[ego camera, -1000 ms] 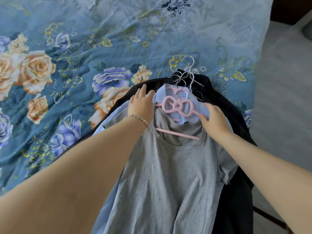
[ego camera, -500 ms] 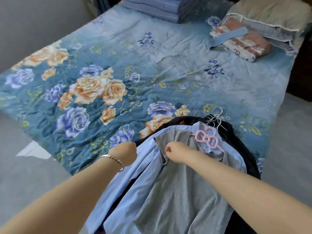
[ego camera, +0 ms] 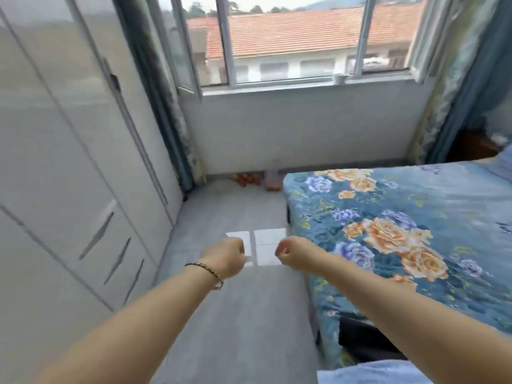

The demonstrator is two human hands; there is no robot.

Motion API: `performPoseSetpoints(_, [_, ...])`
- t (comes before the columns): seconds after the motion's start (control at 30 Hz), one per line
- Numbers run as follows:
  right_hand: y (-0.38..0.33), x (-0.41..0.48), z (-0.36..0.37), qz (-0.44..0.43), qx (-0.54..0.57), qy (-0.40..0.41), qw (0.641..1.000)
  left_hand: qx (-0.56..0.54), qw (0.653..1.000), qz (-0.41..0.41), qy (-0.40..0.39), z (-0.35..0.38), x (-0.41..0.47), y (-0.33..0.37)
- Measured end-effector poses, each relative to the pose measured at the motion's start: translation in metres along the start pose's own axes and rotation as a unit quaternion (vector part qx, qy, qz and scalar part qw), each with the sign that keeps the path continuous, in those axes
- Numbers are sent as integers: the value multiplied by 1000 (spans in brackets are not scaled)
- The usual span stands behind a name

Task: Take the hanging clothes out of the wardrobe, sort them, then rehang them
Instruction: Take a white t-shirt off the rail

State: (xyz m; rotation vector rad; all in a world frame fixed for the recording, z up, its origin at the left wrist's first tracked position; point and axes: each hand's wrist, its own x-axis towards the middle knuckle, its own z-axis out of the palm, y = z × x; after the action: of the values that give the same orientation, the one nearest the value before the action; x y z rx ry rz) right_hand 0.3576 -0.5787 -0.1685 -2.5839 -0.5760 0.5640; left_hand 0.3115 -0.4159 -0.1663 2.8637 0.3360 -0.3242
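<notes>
Pale blue cloth [ego camera: 371,371] shows as a strip at the bottom edge of the view, just right of centre, soft and slightly fuzzy in look. Right above it a dark garment [ego camera: 357,339] lies at the near corner of the bed [ego camera: 415,206], partly hidden under the right forearm (what kind of garment it is cannot be told).

Both hands are held out over the floor [ego camera: 235,314], near each other but apart. The left hand [ego camera: 225,257] is curled into a fist with nothing in it, and a thin bracelet [ego camera: 205,268] sits on its wrist. The right hand [ego camera: 291,253] is likewise curled on itself, holding nothing.

The bed's cover is blue, printed with orange and violet roses. The floor is grey with a bright patch of light [ego camera: 266,245] just beyond the hands. On the left stands the wardrobe [ego camera: 55,162], its glossy white doors closed, with slanted groove handles [ego camera: 97,235] on the lower fronts. A wide window [ego camera: 291,45] with pale frames fills the far wall, showing a red tiled roof, and blue curtains [ego camera: 166,106] hang at both sides. Small orange items [ego camera: 249,178] lie blurred by the wall.
</notes>
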Motion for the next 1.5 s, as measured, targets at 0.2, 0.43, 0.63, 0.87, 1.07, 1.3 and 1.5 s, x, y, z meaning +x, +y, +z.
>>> performPoseSetpoints(0.2, [-211, 56, 24, -197, -95, -58, 974, -41, 973, -203, 104, -93, -86, -186])
performPoseSetpoints(0.43, [-414, 63, 72, -425, -248, -93, 865, -31, 883, -429, 187, -149, -205, -321])
performPoseSetpoints(0.63, [-545, 29, 117, -573, -295, -73, 761, -26, 793, -559, 243, -184, -306, -367])
performPoseSetpoints(0.87, [-673, -50, 139, -684, -238, -122, 679, -20, 685, -661, 308, -213, -416, -405])
performPoseSetpoints(1.07, [-779, -100, 147, -724, -154, -116, 662, 34, 636, -670, 380, -261, -482, -455])
performPoseSetpoints(1.3, [-906, -149, 162, -682, 43, -173, 709, 123, 596, -661, 438, -336, -541, -516])
performPoseSetpoints(1.5, [-973, -181, 178, -625, 93, -253, 733, 152, 596, -654, 440, -370, -562, -555])
